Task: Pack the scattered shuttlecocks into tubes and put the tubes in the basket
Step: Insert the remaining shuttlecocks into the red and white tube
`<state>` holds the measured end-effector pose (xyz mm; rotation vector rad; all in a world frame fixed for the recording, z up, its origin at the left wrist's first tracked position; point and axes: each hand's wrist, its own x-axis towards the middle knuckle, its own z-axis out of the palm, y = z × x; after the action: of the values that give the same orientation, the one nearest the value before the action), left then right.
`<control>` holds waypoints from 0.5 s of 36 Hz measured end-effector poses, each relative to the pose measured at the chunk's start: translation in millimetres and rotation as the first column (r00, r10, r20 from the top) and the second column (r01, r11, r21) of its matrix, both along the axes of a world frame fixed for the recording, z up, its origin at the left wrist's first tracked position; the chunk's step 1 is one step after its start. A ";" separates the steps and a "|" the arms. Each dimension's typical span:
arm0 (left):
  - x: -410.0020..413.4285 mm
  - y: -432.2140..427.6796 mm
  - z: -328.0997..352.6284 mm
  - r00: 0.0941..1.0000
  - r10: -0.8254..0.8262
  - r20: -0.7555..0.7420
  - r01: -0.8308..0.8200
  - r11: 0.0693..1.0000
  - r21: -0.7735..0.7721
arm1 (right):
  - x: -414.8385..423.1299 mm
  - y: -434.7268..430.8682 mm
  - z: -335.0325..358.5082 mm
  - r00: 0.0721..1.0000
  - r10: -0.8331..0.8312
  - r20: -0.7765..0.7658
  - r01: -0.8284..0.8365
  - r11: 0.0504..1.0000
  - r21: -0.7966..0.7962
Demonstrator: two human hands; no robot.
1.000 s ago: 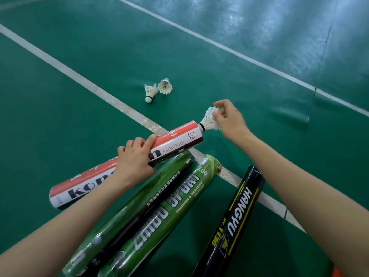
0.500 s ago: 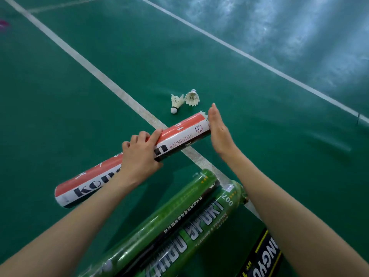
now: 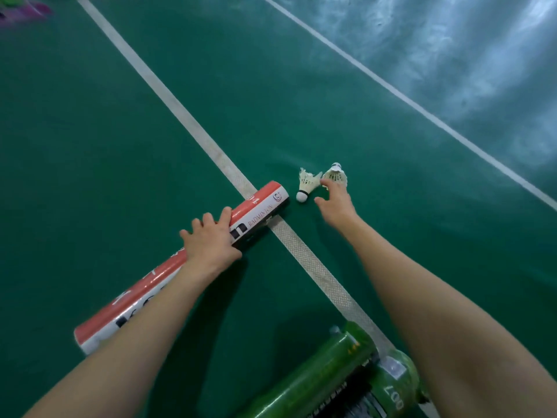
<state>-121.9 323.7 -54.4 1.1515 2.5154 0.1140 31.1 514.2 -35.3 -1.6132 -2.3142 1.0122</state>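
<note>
My left hand [image 3: 211, 241] grips a long red and white tube [image 3: 168, 267] around its middle, holding it slanted low over the green court floor with its far end pointing up and right. Two white shuttlecocks lie just beyond that end: one [image 3: 306, 185] with its cork toward me, the other [image 3: 336, 176] beside it on the right. My right hand [image 3: 334, 203] is stretched out over them with fingers spread, fingertips at the feathers of the right-hand one, holding nothing.
Two green tubes [image 3: 325, 378] lie side by side at the bottom edge between my forearms. A white court line [image 3: 193, 125] runs diagonally under the red tube, with another [image 3: 407, 98] farther right. Blurred coloured objects [image 3: 21, 9] sit at the top left corner.
My right hand pushed a shuttlecock into the red tube's end, then left the tube and reached out to the two shuttlecocks on the floor. My view moved forward; the black tube dropped out of sight.
</note>
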 end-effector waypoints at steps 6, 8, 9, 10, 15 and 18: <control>-6.3 -1.0 -13.8 0.999 -0.028 -0.038 0.029 0.999 0.025 | -30.6 25.1 -8.3 0.969 0.010 0.246 -0.062 0.976 0.207; -9.2 -0.7 -15.5 0.999 -0.031 -0.028 0.032 0.999 0.036 | -33.6 37.5 -6.1 0.949 -0.073 0.307 0.009 0.978 0.206; -10.9 -0.4 -15.7 0.999 -0.032 -0.016 0.032 0.999 0.044 | -34.7 44.1 -5.3 0.944 -0.122 0.307 0.068 0.981 0.181; -12.3 0.0 -15.8 0.999 -0.032 -0.006 0.032 0.998 0.050 | -36.2 49.7 -4.6 0.943 -0.173 0.283 0.139 0.981 0.138; -10.1 0.9 -15.8 0.999 -0.041 -0.028 0.042 0.998 0.042 | -46.5 65.8 -7.7 0.926 -0.348 0.146 0.354 0.935 -0.016; -11.0 1.9 -15.8 0.999 -0.032 -0.032 0.033 0.999 0.035 | -52.0 69.0 -10.5 0.901 -0.399 0.169 0.408 0.913 -0.022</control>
<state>-132.9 325.5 -70.2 1.2164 2.5302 0.1343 -20.9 583.2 -45.8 -2.1509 -1.9216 0.8819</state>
